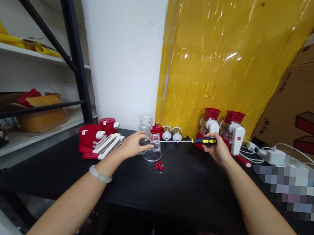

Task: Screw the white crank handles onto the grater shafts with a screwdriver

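My left hand (137, 145) is closed round a clear plastic housing (153, 154) standing on the black table. A screwdriver (204, 140) with a black and yellow handle lies in the grip of my right hand (217, 147). Its thin metal shaft points left, and the tip reaches the housing's clear side; whether it meets a screw is too small to tell. Just in front of the housing lies a small red part (159, 166) with tiny metal bits beside it. Behind my left hand stands another clear plastic housing (145, 120).
Red bases (90, 135) and white-and-red crank handles (107, 146) lie left. Metal grater drums (176, 133) stand at the back. Two rotary graters (237, 134) stand right, near white chargers and cables (275, 155). A black-framed shelf (74, 60) borders the left side.
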Motion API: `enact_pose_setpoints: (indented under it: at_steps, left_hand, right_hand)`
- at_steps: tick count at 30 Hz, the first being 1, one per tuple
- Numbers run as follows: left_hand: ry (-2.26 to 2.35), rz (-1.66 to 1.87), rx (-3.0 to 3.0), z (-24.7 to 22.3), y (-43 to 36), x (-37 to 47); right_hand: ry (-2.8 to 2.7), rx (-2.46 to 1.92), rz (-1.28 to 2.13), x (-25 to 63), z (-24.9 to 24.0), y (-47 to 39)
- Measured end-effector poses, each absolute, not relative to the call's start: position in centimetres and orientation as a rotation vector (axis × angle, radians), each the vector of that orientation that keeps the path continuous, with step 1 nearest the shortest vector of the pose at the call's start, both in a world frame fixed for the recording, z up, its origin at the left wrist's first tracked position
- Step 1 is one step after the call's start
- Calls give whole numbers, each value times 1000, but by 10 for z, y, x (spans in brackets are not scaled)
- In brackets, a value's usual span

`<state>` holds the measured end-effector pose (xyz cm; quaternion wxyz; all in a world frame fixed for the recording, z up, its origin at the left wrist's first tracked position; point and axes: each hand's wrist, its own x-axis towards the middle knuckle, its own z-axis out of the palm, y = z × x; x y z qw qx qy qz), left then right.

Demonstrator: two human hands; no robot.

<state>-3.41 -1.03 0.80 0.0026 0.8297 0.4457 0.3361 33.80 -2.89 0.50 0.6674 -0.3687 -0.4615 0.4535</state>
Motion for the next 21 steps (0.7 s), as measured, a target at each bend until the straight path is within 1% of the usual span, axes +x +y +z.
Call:
enact_pose_setpoints:
  at_steps: [5,12,15,19,21]
  left_hand:
    - [1398,1049,2613,9,-11,-34]
    - [1408,1044,2606,11,-12,-34]
    - [1407,1039,2615,12,-13,-33]
    - [1399,1027,2633,11,-12,-34]
    - [1414,1028,2618,10,-11,-34]
  right_hand:
    - [-1127,-1035,881,339,4,-28]
    - [-1040,-835,1055,340,12,-38]
    - [-1063,-830,1093,340,13,-40]
    - [-1119,-860,1042,341,11,-35]
    - [-1138,-947,979,342,9,-32]
